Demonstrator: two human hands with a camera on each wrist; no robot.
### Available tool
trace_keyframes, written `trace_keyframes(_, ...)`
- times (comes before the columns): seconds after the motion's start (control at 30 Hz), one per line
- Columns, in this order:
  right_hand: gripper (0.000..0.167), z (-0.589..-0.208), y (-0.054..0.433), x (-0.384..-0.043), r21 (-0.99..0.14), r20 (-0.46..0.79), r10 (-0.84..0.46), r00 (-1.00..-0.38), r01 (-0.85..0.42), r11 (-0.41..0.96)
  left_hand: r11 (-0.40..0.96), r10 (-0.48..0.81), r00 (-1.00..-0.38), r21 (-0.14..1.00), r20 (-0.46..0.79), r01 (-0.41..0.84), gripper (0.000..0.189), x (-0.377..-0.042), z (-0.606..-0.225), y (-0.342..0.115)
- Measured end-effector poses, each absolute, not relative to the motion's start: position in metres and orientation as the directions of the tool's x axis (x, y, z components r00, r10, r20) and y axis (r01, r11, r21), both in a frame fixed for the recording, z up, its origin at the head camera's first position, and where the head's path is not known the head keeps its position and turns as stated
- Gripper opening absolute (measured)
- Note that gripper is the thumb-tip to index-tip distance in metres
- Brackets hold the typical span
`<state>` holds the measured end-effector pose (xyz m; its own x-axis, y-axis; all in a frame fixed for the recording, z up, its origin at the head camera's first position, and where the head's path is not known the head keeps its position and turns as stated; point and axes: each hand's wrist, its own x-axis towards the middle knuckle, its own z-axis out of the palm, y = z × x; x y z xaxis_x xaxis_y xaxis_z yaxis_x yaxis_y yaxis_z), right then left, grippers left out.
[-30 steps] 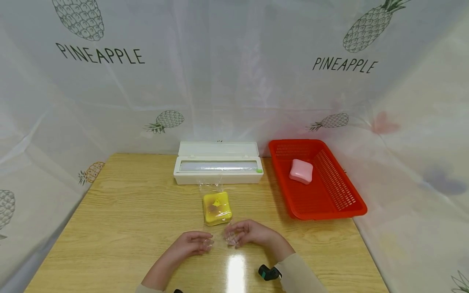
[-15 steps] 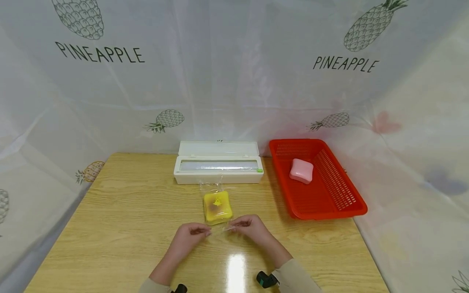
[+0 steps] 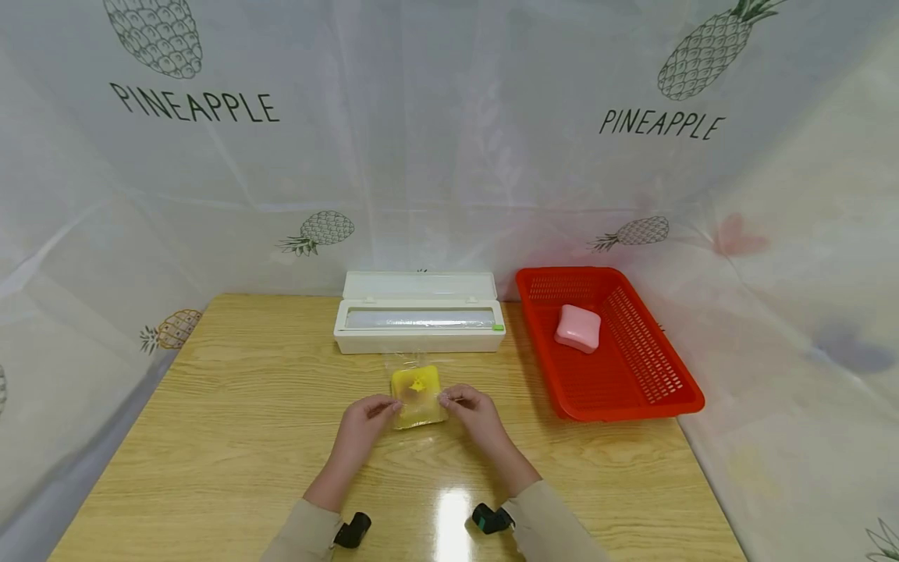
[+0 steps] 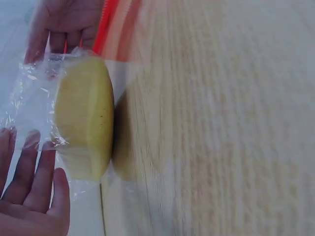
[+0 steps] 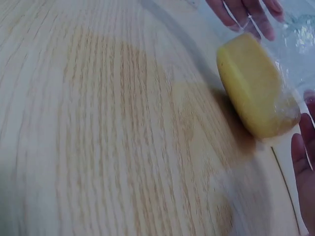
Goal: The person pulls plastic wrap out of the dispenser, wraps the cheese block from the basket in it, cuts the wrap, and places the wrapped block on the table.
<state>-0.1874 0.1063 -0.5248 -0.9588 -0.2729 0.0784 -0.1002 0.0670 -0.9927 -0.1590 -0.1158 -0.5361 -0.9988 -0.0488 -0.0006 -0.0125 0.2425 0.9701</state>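
A yellow rounded-square block (image 3: 414, 390) with a small raised yellow figure on top lies on the wooden table. Clear cling film (image 4: 37, 98) covers its top and stands out past its sides. At the block's left near corner, my left hand (image 3: 361, 425) pinches the film between thumb and fingers. My right hand (image 3: 481, 417) does the same at the right side, fingertips close by the block. In the left wrist view, the film stretches between both hands along the block. Part of the right hand (image 5: 307, 152) shows at the edge of the right wrist view.
Behind the block stands a white cling film dispenser (image 3: 420, 342), its lid raised and the roll showing. To the right sits a red plastic basket (image 3: 632, 406) holding a pink rounded block (image 3: 577, 329). A pineapple-print curtain (image 3: 435, 156) hangs at the table's back edge.
Both hands have moved forward from the block's near side to its near corners, drawing the film's near edge up over the top. Block, basket and dispenser stay in place.
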Motion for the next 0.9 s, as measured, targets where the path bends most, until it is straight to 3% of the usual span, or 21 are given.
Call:
trace_keyframes(0.23,0.015,-0.524,0.094,-0.194,-0.995,0.015,-0.129,-0.992,-0.028,0.095,0.15,-0.088,-0.995,0.986,-0.056,-0.069,0.021,-0.172,-0.538,-0.111)
trace_keyframes(0.6,0.018,-0.528,0.084,-0.198,-0.994,-0.038,-0.03,-0.999,0.034,0.102,0.114,-0.182,-0.977,0.985,-0.107,-0.129,0.026,-0.187,-0.558,-0.11)
trace_keyframes(0.9,0.02,-0.538,0.081,-0.2,-0.995,-0.082,0.038,-0.996,0.084,0.059,-0.007,-0.22,-0.962,0.986,-0.165,-0.168,0.03,-0.19,-0.567,-0.107)
